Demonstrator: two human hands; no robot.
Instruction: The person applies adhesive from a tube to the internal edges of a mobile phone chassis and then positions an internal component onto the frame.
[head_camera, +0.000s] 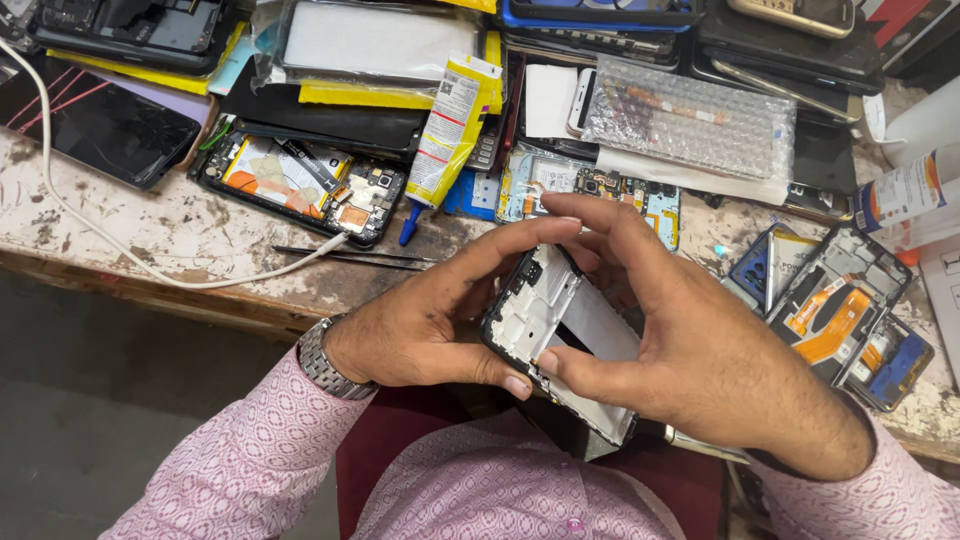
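**Opened phone frame, held in 2 hands above desk edge**

Item: phone frame (560, 335), black rim, pale inner plate, tilted, raised over the lap just in front of the desk (190, 235). Left hand (435, 320): closed on the frame's left edge, thumb at the lower corner, forefinger arched over the top. Right hand (690, 350): gripping the right side, thumb tip on the inner plate. Nearby on desk: black tweezers (350, 256), white cable (120, 250), yellow glue tube (445, 140), bubble-wrap pouch (690, 125), several dismantled phones.

Stacked phones (620, 40) crowd the bench; bare strip near tweezers (350, 256), seemingly passable.
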